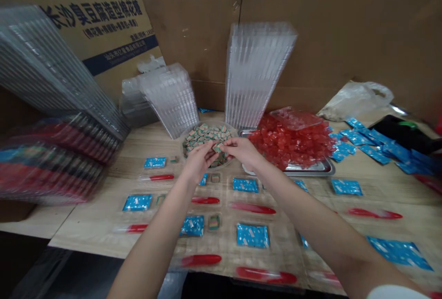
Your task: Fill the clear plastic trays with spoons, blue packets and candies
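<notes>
Both my hands meet above a round clear bowl (pixel 226 164) full of small striped square pieces (pixel 200 135), green and pinkish-tan. Between the fingertips is one such striped square piece (pixel 218 147). My right hand (pixel 244 151) pinches it from the right, thumb and forefinger together. My left hand (pixel 200 158) closes on it from the left, its fingers curled; anything else in that palm is hidden. In front lie clear plastic trays holding blue sachets (pixel 245 185) and red plastic utensils (pixel 253 208), blurred. Several of the trays on the left also hold a striped piece (pixel 214 222).
Right of the bowl, a metal tray (pixel 322 169) carries a heap of red wrapped pieces (pixel 290 140). Loose blue sachets (pixel 376 140) lie farther right. Stacks of clear trays (pixel 257 73) stand behind, before cardboard (pixel 338 37). Filled packs (pixel 51 156) are piled at left.
</notes>
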Demonstrator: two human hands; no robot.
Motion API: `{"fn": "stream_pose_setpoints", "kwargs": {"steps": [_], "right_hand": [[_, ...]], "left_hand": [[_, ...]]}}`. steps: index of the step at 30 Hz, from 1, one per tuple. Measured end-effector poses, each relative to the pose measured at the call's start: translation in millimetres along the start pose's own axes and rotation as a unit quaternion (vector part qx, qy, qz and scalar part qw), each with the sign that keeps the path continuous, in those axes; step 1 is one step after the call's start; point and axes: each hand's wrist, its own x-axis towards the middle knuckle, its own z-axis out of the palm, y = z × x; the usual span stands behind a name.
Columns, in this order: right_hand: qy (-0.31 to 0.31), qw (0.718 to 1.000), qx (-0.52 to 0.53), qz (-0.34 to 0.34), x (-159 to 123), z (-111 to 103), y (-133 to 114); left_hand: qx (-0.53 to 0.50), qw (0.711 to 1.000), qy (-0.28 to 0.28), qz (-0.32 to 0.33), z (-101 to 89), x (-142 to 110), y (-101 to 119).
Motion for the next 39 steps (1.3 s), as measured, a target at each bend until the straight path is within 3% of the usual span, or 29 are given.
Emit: {"fn": "stream_pose_setpoints", "kwargs": {"steps": [5, 10, 19, 24, 33, 39], "right_hand": [[0.032, 0.999, 0.013, 0.0, -6.5, 3.8, -1.2], [0.009, 0.999, 0.034, -0.01, -7.9, 5.2, -6.0], [0.038, 0.999, -0.021, -0.014, -0.6, 7.1, 0.3], [0.039, 0.998, -0.04, -0.008, -2.9, 2.2, -3.4], [0.014, 0.994, 0.086, 0.064, -10.7, -3.4, -12.1], [0.016, 0.992, 0.113, 0.051, -11.0, -5.4, -8.8]], "left_hand": [[-0.02, 0.999, 0.027, 0.005, -2.7, 0.3, -3.0], [-0.031, 0.998, 0.059, 0.014, -1.1, 6.5, -10.4], [-0.057, 0.998, 0.028, -0.002, 2.9, -0.1, -5.5], [-0.067, 0.997, 0.044, 0.02, 6.3, -0.3, -9.2], [-0.129, 0.99, 0.061, -0.015, 15.3, 0.0, -7.0], [-0.149, 0.984, 0.093, 0.001, 17.7, 3.2, -12.8]]}}
